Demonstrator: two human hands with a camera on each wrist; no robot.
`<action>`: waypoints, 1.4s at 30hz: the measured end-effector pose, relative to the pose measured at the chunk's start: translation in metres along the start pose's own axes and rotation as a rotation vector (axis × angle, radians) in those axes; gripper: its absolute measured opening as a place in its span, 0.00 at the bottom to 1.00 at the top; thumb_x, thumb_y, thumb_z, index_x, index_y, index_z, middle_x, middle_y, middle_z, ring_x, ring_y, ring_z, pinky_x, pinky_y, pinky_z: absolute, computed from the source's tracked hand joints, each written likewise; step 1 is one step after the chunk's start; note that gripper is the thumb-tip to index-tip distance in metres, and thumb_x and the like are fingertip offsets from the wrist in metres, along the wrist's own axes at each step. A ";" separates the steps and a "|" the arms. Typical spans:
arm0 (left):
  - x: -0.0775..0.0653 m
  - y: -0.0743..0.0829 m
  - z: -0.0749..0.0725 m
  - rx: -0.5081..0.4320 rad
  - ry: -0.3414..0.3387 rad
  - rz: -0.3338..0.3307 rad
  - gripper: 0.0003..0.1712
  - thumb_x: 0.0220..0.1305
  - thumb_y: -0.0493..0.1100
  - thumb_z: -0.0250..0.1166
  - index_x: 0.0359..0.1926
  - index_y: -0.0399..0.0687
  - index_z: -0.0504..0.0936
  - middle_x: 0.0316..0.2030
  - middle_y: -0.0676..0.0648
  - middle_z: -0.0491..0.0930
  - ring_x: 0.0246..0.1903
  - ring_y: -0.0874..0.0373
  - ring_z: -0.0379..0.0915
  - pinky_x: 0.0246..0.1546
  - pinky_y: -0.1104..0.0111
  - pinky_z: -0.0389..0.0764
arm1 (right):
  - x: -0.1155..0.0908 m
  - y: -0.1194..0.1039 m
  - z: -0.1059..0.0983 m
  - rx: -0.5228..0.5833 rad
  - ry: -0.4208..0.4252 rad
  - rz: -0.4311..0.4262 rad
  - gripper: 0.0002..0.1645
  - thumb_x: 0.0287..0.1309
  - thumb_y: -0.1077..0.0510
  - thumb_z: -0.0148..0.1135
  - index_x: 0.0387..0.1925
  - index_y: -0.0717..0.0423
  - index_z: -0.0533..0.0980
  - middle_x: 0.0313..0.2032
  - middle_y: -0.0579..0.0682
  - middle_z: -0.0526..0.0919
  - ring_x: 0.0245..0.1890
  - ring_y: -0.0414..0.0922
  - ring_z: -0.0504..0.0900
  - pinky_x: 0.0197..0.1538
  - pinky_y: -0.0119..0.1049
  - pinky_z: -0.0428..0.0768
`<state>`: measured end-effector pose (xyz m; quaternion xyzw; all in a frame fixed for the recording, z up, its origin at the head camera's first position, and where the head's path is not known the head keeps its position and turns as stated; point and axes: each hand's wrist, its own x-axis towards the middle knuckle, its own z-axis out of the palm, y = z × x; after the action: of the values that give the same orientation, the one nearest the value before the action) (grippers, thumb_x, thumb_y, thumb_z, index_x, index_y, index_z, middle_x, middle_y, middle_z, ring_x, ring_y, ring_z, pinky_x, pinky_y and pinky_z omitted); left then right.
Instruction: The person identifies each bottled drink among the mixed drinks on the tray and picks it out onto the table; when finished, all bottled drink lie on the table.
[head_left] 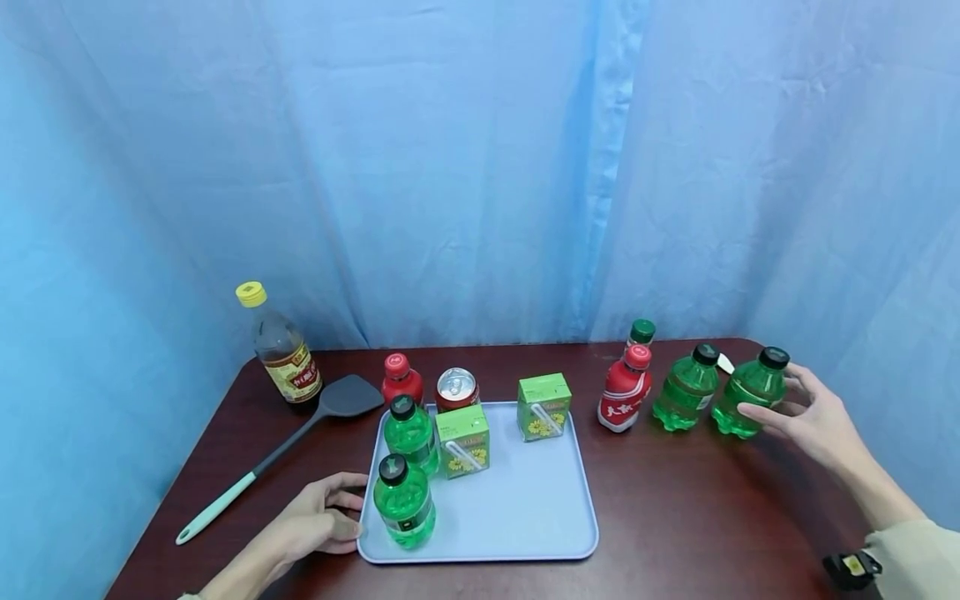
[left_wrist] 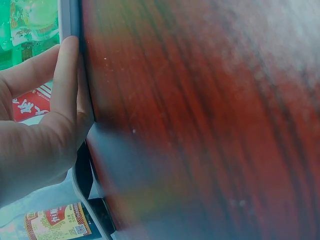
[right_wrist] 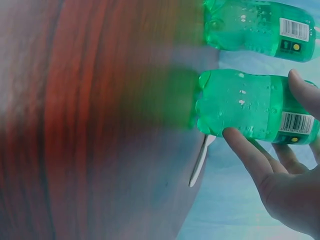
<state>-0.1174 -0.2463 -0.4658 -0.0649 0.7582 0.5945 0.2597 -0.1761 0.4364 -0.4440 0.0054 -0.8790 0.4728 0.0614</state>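
On the left, my left hand (head_left: pixel 318 521) rests against the left rim of a pale blue tray (head_left: pixel 525 533), fingertips at its edge. The tray carries two green soda bottles with black caps, a front one (head_left: pixel 405 508) and a rear one (head_left: pixel 411 437), and two green drink cartons with straws, one left (head_left: pixel 463 450) and one right (head_left: pixel 545 417). At the far right my right hand (head_left: pixel 813 417) holds another green soda bottle (head_left: pixel 746 396) upright, thumb across its front and fingers around its far side. A similar green bottle (head_left: pixel 684 392) stands just left of it.
A red bottle (head_left: pixel 624 396) stands right of the tray, with a green-capped bottle (head_left: pixel 642 331) behind. Beyond the tray are another red bottle (head_left: pixel 401 379) and a soda can (head_left: pixel 457 390). Left are a spatula (head_left: pixel 285 446) and a yellow-capped sauce bottle (head_left: pixel 288 354). A pale utensil (right_wrist: pixel 200 162) lies behind the held bottle.
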 end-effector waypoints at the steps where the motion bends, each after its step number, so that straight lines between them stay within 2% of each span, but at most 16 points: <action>1: 0.000 0.000 0.000 -0.001 -0.001 0.000 0.42 0.54 0.27 0.65 0.71 0.30 0.63 0.49 0.36 0.74 0.40 0.50 0.78 0.37 0.55 0.85 | 0.000 0.000 0.000 -0.002 -0.001 -0.004 0.54 0.61 0.54 0.72 0.80 0.40 0.50 0.52 0.31 0.71 0.44 0.28 0.83 0.38 0.40 0.86; 9: 0.000 0.001 0.000 -0.007 0.005 -0.003 0.42 0.54 0.26 0.65 0.71 0.31 0.63 0.49 0.36 0.74 0.40 0.50 0.77 0.37 0.55 0.85 | 0.000 0.004 0.000 0.000 -0.014 -0.037 0.55 0.63 0.56 0.71 0.80 0.40 0.46 0.56 0.46 0.68 0.43 0.26 0.82 0.38 0.43 0.87; 17: -0.001 0.003 0.001 -0.002 0.007 -0.005 0.42 0.54 0.26 0.66 0.71 0.31 0.63 0.49 0.36 0.74 0.40 0.50 0.77 0.37 0.54 0.86 | 0.000 0.008 0.001 -0.013 -0.008 -0.055 0.54 0.62 0.56 0.71 0.79 0.38 0.48 0.53 0.38 0.70 0.42 0.27 0.82 0.37 0.42 0.87; 19: 0.000 0.003 0.001 -0.001 0.006 -0.004 0.42 0.54 0.27 0.66 0.71 0.31 0.63 0.49 0.36 0.74 0.40 0.50 0.77 0.37 0.54 0.86 | 0.000 0.007 0.001 -0.059 0.000 -0.059 0.53 0.63 0.54 0.71 0.79 0.41 0.49 0.54 0.42 0.70 0.42 0.25 0.80 0.36 0.37 0.86; 22: 0.000 0.002 0.001 0.003 0.009 -0.003 0.42 0.54 0.27 0.66 0.71 0.30 0.63 0.48 0.36 0.74 0.40 0.50 0.77 0.37 0.54 0.86 | 0.000 0.005 0.000 -0.133 0.022 -0.059 0.55 0.63 0.51 0.71 0.80 0.43 0.46 0.59 0.53 0.70 0.43 0.20 0.76 0.35 0.28 0.80; 24: 0.000 0.001 0.001 0.005 0.010 -0.002 0.42 0.54 0.27 0.66 0.71 0.30 0.63 0.48 0.36 0.74 0.39 0.50 0.78 0.37 0.54 0.86 | -0.001 0.001 0.000 -0.163 0.060 -0.056 0.57 0.63 0.50 0.70 0.81 0.40 0.43 0.65 0.62 0.66 0.49 0.23 0.74 0.36 0.22 0.75; 25: 0.000 0.001 0.001 0.006 0.010 -0.001 0.42 0.54 0.27 0.66 0.71 0.30 0.63 0.48 0.36 0.74 0.39 0.50 0.78 0.37 0.55 0.86 | -0.001 -0.003 0.001 -0.157 0.082 -0.057 0.58 0.64 0.50 0.70 0.81 0.38 0.42 0.69 0.64 0.61 0.54 0.28 0.74 0.37 0.20 0.75; 27: 0.000 0.000 0.001 0.008 0.009 0.000 0.42 0.54 0.27 0.65 0.71 0.30 0.63 0.48 0.36 0.74 0.39 0.50 0.78 0.37 0.55 0.86 | -0.003 -0.013 0.003 -0.126 0.144 -0.079 0.58 0.64 0.52 0.70 0.81 0.34 0.42 0.76 0.60 0.52 0.64 0.38 0.70 0.41 0.17 0.75; 29: 0.000 0.000 0.000 0.008 0.006 0.004 0.42 0.54 0.27 0.65 0.71 0.30 0.62 0.48 0.36 0.74 0.39 0.50 0.78 0.37 0.55 0.86 | -0.007 -0.027 0.006 -0.108 0.230 -0.109 0.57 0.63 0.54 0.71 0.80 0.32 0.44 0.78 0.54 0.48 0.72 0.46 0.62 0.49 0.13 0.71; 31: 0.000 -0.001 0.000 0.008 0.004 0.007 0.42 0.54 0.27 0.66 0.71 0.30 0.63 0.48 0.36 0.74 0.39 0.50 0.77 0.37 0.55 0.86 | -0.010 -0.043 0.011 -0.087 0.302 -0.154 0.57 0.61 0.58 0.72 0.80 0.33 0.47 0.77 0.50 0.48 0.75 0.47 0.56 0.56 0.11 0.64; 34: 0.000 -0.001 0.000 0.005 0.002 0.007 0.42 0.54 0.27 0.66 0.71 0.30 0.63 0.48 0.36 0.74 0.40 0.50 0.77 0.37 0.55 0.86 | -0.015 -0.071 0.020 -0.062 0.400 -0.241 0.57 0.56 0.63 0.74 0.79 0.38 0.53 0.75 0.47 0.50 0.75 0.42 0.54 0.65 0.16 0.57; 38: 0.000 -0.001 0.000 0.000 -0.001 0.004 0.42 0.54 0.27 0.66 0.71 0.30 0.63 0.49 0.36 0.74 0.40 0.50 0.77 0.37 0.55 0.86 | -0.026 -0.115 0.035 0.017 0.462 -0.412 0.57 0.48 0.71 0.75 0.77 0.48 0.59 0.75 0.46 0.52 0.74 0.44 0.54 0.72 0.29 0.58; 42: 0.000 -0.001 0.000 -0.004 -0.004 0.001 0.42 0.54 0.27 0.66 0.71 0.30 0.62 0.49 0.36 0.74 0.40 0.50 0.77 0.37 0.55 0.85 | -0.037 -0.154 0.054 0.101 0.430 -0.596 0.54 0.48 0.72 0.76 0.75 0.59 0.60 0.74 0.54 0.55 0.73 0.50 0.57 0.72 0.34 0.62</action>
<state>-0.1174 -0.2468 -0.4664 -0.0638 0.7564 0.5965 0.2607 -0.1348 0.3048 -0.3496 0.1648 -0.7814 0.4673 0.3792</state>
